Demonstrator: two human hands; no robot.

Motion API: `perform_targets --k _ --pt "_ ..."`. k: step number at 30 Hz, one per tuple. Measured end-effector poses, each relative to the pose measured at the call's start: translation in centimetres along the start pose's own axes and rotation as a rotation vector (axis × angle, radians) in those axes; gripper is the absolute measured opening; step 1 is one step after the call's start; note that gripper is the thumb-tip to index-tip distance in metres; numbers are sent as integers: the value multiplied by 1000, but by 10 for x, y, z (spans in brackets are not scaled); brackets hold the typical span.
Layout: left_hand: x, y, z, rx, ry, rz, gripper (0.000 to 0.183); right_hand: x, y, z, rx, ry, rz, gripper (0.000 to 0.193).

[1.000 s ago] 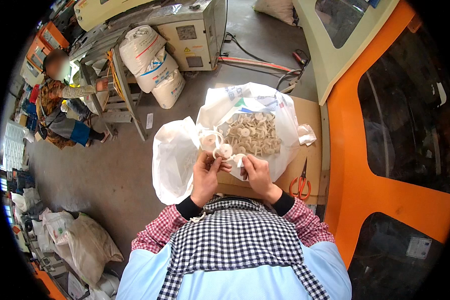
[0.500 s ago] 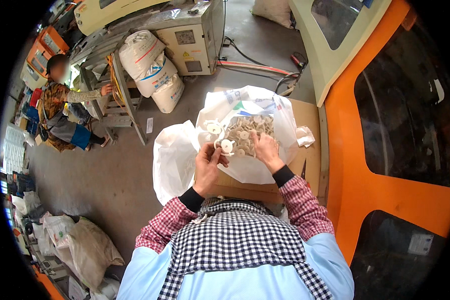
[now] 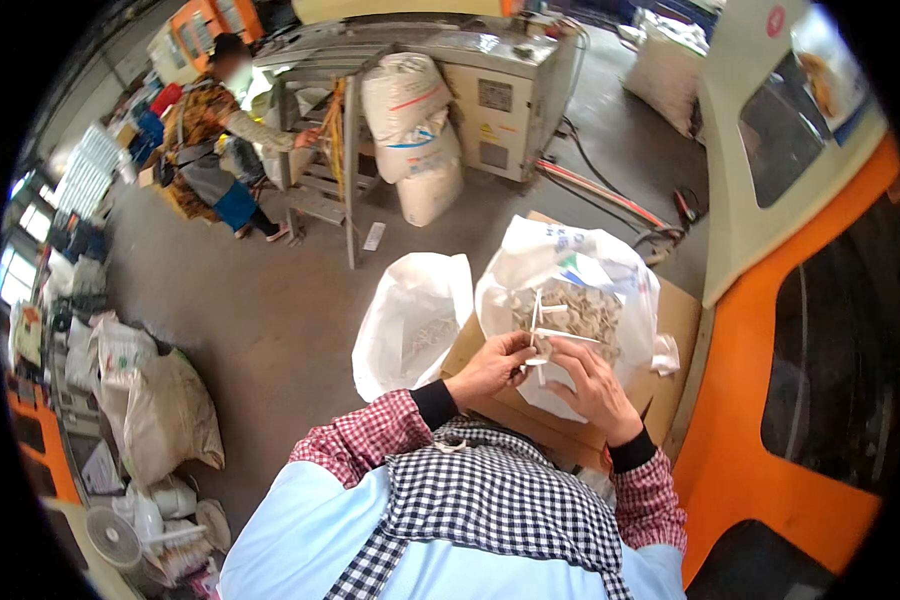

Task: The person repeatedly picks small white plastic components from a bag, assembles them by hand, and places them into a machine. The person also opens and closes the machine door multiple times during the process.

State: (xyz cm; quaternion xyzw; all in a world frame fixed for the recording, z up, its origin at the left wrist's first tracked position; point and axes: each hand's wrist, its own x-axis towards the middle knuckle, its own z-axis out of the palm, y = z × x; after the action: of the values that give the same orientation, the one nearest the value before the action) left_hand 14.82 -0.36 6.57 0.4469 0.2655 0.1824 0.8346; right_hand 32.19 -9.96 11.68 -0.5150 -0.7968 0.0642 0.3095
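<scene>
Left hand [image 3: 495, 366] has thumb and fingers pinched on a white plastic part [image 3: 541, 347], with its thin arms sticking up and off toward the right hand [image 3: 592, 385]. That right one's loosely open, fingers a bit bent, tips right up at the part; can't tell if they're actually touching it. Just past both hands there's a white bag [image 3: 530, 248] with a heap of similar pieces [image 3: 582, 312], and another whitish bag [image 3: 378, 345] left of the left hand.

Blue lettering [image 3: 562, 240] on white bag [image 3: 500, 285]; yellow warning sign [image 3: 487, 131] on cabinet [image 3: 460, 85]
</scene>
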Motion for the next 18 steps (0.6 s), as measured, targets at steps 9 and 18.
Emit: perform_targets --k 9,18 --pt "-6 -13 10 84 64 83 20 -12 -8 38 723 213 618 16" --pt "-8 -17 11 406 257 371 15 -26 6 47 661 125 645 23"
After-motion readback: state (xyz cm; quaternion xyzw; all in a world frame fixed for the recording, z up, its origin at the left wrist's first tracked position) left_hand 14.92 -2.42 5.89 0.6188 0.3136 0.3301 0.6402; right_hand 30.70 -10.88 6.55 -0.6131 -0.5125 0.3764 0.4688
